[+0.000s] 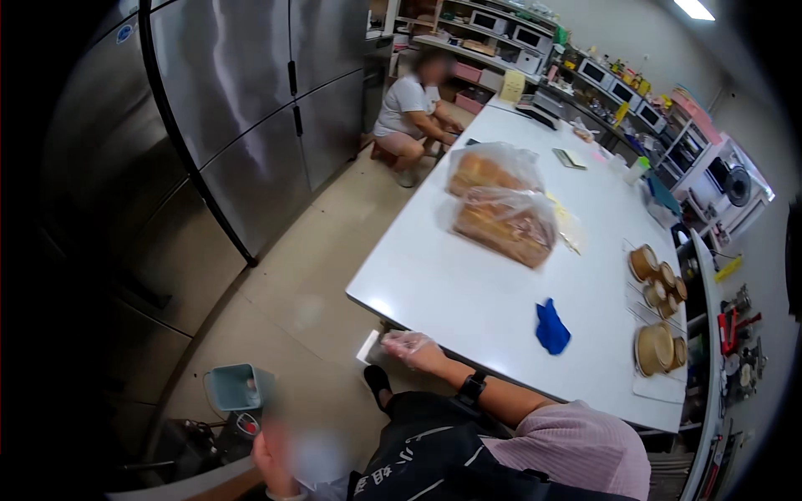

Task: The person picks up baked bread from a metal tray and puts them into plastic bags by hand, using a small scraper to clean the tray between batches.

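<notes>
My right hand (pixel 411 349), in a clear plastic glove, is at the near left edge of the white table (pixel 434 284), with a dark watch (pixel 472 387) on its wrist. Its fingers look curled beside a white-edged piece (pixel 368 346) below the tabletop, perhaps a drawer front; what they hold is hidden. Low on the left, my left hand (pixel 271 463) is smeared by motion, so its fingers cannot be read. Close by it is a pale translucent blur (pixel 322 457), too indistinct to name. Two large bread loaves in clear bags, one nearer (pixel 505 225) and one behind (pixel 493 171), lie on the table.
A blue cloth (pixel 552 327) and several round tan tins (pixel 654 346) occupy the table's right part. Steel refrigerators (pixel 242 108) line the left. A grey-blue bin (pixel 236 386) stands on the floor. Beyond the table's left side, a person (pixel 409 117) sits low. Shelves with appliances (pixel 501 29) stand behind.
</notes>
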A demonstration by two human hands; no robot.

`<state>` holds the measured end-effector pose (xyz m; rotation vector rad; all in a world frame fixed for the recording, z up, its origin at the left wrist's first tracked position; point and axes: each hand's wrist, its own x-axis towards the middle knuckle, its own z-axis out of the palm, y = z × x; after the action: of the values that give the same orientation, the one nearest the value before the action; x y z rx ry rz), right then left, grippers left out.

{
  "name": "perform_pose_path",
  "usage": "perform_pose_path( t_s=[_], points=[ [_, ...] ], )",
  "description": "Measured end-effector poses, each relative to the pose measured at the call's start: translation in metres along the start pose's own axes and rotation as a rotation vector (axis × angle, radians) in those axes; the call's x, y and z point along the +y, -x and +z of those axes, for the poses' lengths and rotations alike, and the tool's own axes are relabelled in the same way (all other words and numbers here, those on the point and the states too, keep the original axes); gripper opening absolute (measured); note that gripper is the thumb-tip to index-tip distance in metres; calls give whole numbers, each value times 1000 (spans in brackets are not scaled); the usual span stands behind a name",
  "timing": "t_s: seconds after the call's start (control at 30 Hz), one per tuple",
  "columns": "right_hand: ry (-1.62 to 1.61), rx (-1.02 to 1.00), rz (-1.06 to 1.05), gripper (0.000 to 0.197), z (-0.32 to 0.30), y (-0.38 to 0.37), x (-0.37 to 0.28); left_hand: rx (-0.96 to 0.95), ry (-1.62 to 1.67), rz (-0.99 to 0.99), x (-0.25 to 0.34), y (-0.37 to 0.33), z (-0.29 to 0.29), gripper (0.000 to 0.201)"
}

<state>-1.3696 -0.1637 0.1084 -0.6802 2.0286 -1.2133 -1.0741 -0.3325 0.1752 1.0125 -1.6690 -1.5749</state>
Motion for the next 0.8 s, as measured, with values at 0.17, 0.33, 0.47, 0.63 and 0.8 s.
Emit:
perform_pose_path(
  t_s=[0.17,0.33,0.47,0.63,0.8],
  points=[
    [200,7,-477,79,51,-152,-80,-484,-410,-117,19,-149,64,53],
    [-184,134,-546,76,93,-271,-158,-475,-779,347,51,-281,132,59],
    [-450,93,-523,72,98,-368,-156,-460,-806,471,59,-377,161,32],
    [-817,138,-309,56,74,-446,-179,-573,-738,665,100,-472,175,14],
    [20,798,-294,67,70,-507,-210,-791,-502,736,80,-567,184,18]
  ],
)
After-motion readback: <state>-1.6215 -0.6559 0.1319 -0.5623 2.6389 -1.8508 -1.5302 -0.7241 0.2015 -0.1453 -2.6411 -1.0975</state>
